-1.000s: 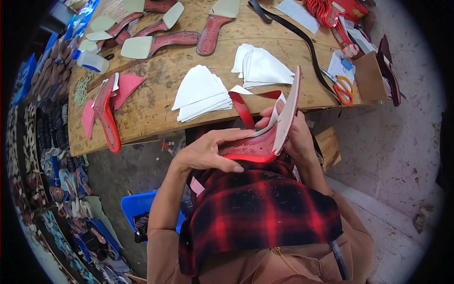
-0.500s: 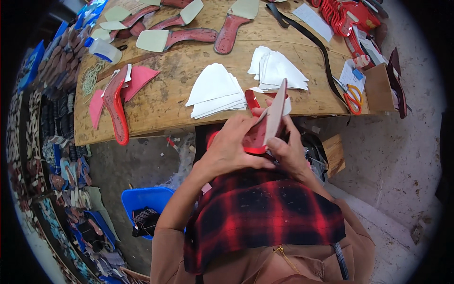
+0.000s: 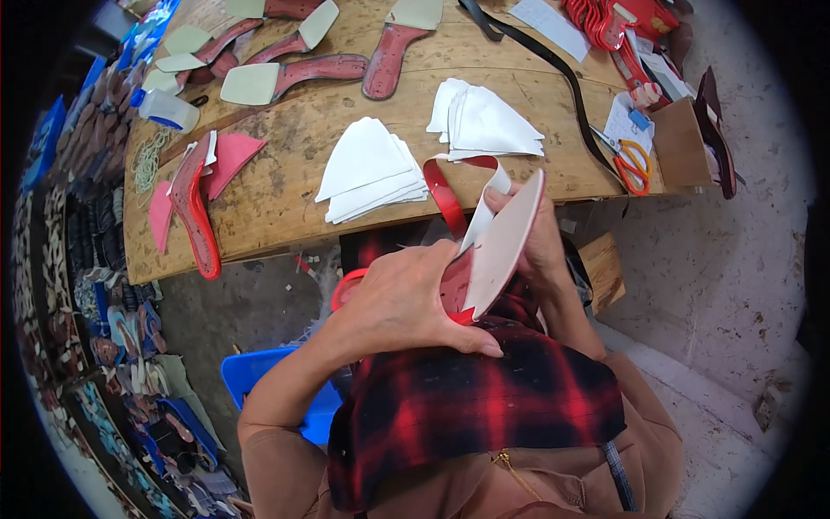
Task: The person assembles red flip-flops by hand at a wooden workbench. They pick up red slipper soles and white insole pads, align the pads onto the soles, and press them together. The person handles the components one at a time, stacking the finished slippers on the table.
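The left hand (image 3: 402, 298) lies over the red side of a shoe sole (image 3: 497, 251), with its fingers wrapped down around the sole's lower end. The sole stands tilted up on its edge over the person's lap, in front of the surface (image 3: 285, 182), and its pale side faces right. The right hand (image 3: 540, 233) is behind the sole, and its fingers pinch a white strip at the top edge. A red strap (image 3: 445, 195) loops up from the sole toward the surface and joins the white strip. A red and black checked cloth (image 3: 471, 406) covers the lap under both hands. On the surface, just past the hands, sit two stacks of white pointed pieces (image 3: 372, 169). To the left lies another red sole (image 3: 194, 212) with pink pieces beside it. Farther back are more soles with pale fronts (image 3: 285, 73). Orange scissors (image 3: 635, 164) lie on the right side of the surface, near a brown box (image 3: 683, 143). A blue bin (image 3: 272, 389) sits on the floor by the person's left arm.
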`<act>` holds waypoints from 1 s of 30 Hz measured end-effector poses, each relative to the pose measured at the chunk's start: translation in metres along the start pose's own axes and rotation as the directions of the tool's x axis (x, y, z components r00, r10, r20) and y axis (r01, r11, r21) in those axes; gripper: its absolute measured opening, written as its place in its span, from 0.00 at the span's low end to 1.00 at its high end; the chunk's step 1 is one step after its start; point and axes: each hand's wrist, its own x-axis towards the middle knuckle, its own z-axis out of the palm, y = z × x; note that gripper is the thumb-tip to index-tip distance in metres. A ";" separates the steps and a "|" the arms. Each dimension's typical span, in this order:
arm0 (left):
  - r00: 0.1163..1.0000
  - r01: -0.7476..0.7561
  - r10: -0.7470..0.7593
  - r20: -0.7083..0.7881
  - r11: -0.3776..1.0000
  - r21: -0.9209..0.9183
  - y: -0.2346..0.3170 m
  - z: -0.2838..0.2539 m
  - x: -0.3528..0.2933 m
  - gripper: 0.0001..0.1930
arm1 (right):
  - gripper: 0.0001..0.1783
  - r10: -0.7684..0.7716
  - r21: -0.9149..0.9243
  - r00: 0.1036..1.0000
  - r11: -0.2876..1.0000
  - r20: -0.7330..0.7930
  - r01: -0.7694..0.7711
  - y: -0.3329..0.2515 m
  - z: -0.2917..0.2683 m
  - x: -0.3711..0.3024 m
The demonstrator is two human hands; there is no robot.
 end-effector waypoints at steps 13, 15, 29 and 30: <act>0.986 -0.145 0.151 -0.073 0.986 0.083 -0.028 -0.008 0.047 0.62 | 0.11 -0.113 -0.484 0.972 0.851 0.207 0.202 -0.014 -0.012 0.055; 0.986 -0.131 0.142 -0.085 0.984 0.121 -0.036 -0.010 0.047 0.63 | 0.16 -0.349 -0.531 0.893 0.718 0.285 0.450 0.000 -0.012 0.057; 0.993 -0.042 0.035 0.117 0.998 0.056 -0.046 -0.030 0.013 0.63 | 0.17 0.446 -0.190 0.750 0.893 0.488 -0.408 -0.025 0.012 0.026; 0.987 -0.007 -0.007 0.162 0.996 0.086 -0.045 -0.031 0.011 0.63 | 0.17 0.460 -0.195 0.753 0.887 0.471 -0.420 -0.026 0.016 0.026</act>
